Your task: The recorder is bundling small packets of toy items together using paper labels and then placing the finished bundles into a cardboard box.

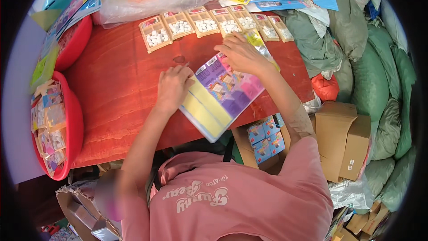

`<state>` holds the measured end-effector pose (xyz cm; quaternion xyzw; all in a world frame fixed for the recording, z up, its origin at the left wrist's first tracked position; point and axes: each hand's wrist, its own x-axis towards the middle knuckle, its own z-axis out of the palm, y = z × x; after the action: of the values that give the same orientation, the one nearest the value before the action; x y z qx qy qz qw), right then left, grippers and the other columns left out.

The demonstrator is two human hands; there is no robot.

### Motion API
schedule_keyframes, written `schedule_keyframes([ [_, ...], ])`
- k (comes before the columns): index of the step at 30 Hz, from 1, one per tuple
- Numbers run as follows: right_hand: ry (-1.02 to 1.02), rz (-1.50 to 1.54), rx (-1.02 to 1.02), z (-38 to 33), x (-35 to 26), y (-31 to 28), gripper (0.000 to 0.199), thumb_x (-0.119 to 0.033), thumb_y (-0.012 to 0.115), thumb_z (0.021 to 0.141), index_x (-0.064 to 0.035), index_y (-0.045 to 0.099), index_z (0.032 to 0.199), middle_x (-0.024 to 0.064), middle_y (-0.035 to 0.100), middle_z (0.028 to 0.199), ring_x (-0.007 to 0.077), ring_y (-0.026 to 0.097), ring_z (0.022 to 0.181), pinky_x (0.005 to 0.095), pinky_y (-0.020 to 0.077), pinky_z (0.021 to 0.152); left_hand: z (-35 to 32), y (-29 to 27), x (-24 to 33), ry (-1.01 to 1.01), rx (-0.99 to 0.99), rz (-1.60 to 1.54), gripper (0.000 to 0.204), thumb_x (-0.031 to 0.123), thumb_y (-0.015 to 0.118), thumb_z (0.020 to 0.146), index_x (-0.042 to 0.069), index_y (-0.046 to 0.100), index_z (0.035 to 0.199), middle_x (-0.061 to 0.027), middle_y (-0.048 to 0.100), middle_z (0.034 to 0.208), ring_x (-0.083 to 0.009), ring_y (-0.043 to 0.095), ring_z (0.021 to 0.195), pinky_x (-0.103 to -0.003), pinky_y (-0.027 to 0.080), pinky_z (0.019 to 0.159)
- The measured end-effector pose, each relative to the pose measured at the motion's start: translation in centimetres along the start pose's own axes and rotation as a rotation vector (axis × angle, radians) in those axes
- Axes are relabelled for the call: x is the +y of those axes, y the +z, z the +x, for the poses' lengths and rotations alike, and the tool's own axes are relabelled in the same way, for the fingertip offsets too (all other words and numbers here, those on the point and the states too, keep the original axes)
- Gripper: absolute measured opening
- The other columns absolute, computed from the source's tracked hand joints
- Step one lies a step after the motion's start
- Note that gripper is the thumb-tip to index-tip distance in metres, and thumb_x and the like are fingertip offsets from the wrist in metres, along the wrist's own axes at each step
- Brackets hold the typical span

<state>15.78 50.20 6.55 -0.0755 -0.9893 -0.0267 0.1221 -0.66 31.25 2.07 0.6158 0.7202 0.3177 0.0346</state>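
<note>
Left hand (174, 87): curled at printed sheets (229, 93)
Right hand (243, 55): over their far edge
Grips: cannot tell
Edges: best aligned gently between hands

Glossy paper sheets (227, 90), smooth plastic basin (75, 122), matt cardboard box (334, 138)

A pink short-sleeved T-shirt (258, 205) with white printed lettering (203, 196) across the chest.

Left grip (175, 82) palm-down, right grip (243, 54) palm-down and farther forward
</note>
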Motion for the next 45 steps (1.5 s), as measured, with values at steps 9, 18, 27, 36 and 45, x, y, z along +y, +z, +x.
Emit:
schedule_keyframes([
  [9, 0.107, 0.190, 0.235, -1.7, -5.3, 0.6, 0.025, -0.008, 0.064, 0.074, -0.0049, 0.062, 0.099, 0.0088, 0.058, 0.099, 0.0283, 0.056, 0.090, 0.0395, 0.0444, 0.081, -1.6, -0.6, -0.6, -0.107, 0.013, -0.066, 0.009, 0.016, 0.062, 0.079, 0.008, 0.061, 0.078, -0.0044, 0.062, 0.080, -0.0250, 0.057, 0.077, -0.040, 0.044, 0.072],
  [18, -0.083, 0.191, 0.313, -1.1, -8.8, 3.8, 0.031, 0.001, 0.061, 0.068, -0.0012, 0.064, 0.099, 0.0082, 0.060, 0.101, 0.0237, 0.057, 0.087, 0.0335, 0.0474, 0.075, -1.6, 0.0, -0.5, -0.116, 0.052, -0.037, 0.009, 0.017, 0.060, 0.081, 0.008, 0.062, 0.080, -0.0020, 0.061, 0.077, -0.0227, 0.055, 0.075, -0.038, 0.041, 0.073],
  [27, -0.022, 0.386, 0.345, -2.1, -8.2, 1.9, 0.016, -0.004, 0.067, 0.073, -0.0019, 0.063, 0.088, 0.0095, 0.061, 0.098, 0.0225, 0.058, 0.088, 0.0318, 0.0465, 0.074, -1.0, 0.0, -0.2, -0.088, 0.066, -0.021, 0.009, 0.019, 0.062, 0.079, 0.010, 0.061, 0.076, -0.0018, 0.062, 0.079, -0.0221, 0.055, 0.078, -0.037, 0.039, 0.073],
  [36, 0.855, 1.055, 1.271, -15.9, -0.2, -5.6, 0.004, -0.004, 0.057, 0.086, -0.0051, 0.053, 0.088, 0.0052, 0.059, 0.088, 0.0125, 0.057, 0.072, 0.0249, 0.0486, 0.066, -0.6, 1.3, -0.2, 0.137, 0.259, 0.259, 0.004, 0.011, 0.058, 0.072, 0.009, 0.055, 0.073, -0.0051, 0.056, 0.078, -0.0224, 0.054, 0.075, -0.037, 0.039, 0.065],
  [45, 0.772, 1.396, 0.969, -11.5, -3.6, -2.9, 0.014, 0.003, 0.059, 0.083, -0.0057, 0.051, 0.090, 0.0057, 0.059, 0.091, 0.0106, 0.057, 0.078, 0.0242, 0.0495, 0.069, 5.9, -2.7, -7.2, 0.063, 0.362, 0.249, 0.026, 0.015, 0.055, 0.082, 0.003, 0.058, 0.105, -0.0154, 0.056, 0.112, -0.0312, 0.051, 0.109, -0.042, 0.040, 0.092],
])
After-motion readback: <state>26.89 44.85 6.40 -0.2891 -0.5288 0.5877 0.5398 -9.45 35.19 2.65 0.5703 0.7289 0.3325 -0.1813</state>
